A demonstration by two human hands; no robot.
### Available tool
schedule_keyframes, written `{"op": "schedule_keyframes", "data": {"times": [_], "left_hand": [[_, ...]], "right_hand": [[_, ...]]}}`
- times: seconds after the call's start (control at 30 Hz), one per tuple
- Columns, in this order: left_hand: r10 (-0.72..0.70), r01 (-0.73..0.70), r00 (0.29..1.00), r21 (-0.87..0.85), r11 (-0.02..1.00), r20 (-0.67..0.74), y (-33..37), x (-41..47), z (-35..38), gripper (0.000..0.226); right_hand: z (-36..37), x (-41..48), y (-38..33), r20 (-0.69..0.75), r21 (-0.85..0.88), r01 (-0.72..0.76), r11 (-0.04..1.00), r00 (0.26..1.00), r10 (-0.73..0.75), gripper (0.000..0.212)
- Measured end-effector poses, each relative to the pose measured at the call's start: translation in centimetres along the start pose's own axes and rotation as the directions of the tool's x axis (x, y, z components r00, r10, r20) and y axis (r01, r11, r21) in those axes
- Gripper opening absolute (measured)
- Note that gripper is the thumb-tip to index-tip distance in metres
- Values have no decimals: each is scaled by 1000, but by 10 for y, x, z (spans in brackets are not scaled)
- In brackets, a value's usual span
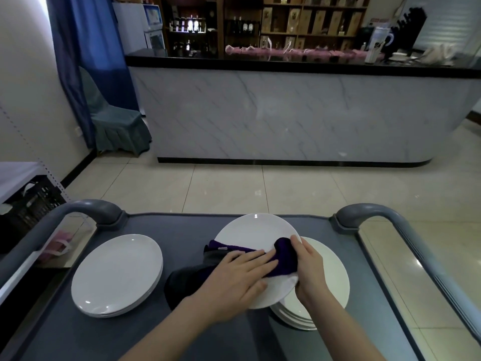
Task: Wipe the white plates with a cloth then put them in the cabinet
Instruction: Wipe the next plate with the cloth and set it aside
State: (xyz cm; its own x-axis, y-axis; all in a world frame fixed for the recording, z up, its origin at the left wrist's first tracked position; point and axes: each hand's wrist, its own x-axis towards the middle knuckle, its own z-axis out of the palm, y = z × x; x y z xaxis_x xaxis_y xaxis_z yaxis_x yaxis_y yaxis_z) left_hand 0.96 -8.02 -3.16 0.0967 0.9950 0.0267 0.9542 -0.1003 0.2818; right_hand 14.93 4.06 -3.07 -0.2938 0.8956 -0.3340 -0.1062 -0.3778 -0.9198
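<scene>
A white plate (253,231) is lifted over the cart top, tilted above a stack of white plates (330,280) at the right. A dark purple cloth (282,252) lies across the raised plate and hangs down on its left side. My left hand (240,276) presses flat on the cloth with straight fingers. My right hand (308,267) grips the plate's right rim through the cloth. A second stack of white plates (117,274) sits on the left of the cart.
The grey cart (182,230) has curved handles at left (91,208) and right (369,212). A black crate (31,204) stands to the left. Across the tiled floor is a marble-fronted counter (286,113), with shelving behind and a covered chair (117,121).
</scene>
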Motion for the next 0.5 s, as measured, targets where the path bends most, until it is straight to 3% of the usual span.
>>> {"op": "schedule_keyframes", "data": {"times": [0.1, 0.2, 0.37, 0.5], "left_hand": [[25, -29, 999, 86, 996, 41, -14, 11, 0, 51], [-71, 69, 997, 98, 993, 26, -29, 17, 6, 52], [-382, 377, 919, -67, 924, -98, -33, 17, 11, 54], [-373, 326, 882, -198, 924, -287, -9, 0, 15, 56]], "right_hand": [[0, -3, 1, 28, -11, 11, 1000, 1000, -11, 27], [-1, -7, 1, 44, -25, 30, 999, 999, -29, 25], [-2, -3, -8, 25, -49, 78, 996, 997, -76, 22], [-7, 1, -17, 3, -15, 88, 996, 996, -88, 18]]}}
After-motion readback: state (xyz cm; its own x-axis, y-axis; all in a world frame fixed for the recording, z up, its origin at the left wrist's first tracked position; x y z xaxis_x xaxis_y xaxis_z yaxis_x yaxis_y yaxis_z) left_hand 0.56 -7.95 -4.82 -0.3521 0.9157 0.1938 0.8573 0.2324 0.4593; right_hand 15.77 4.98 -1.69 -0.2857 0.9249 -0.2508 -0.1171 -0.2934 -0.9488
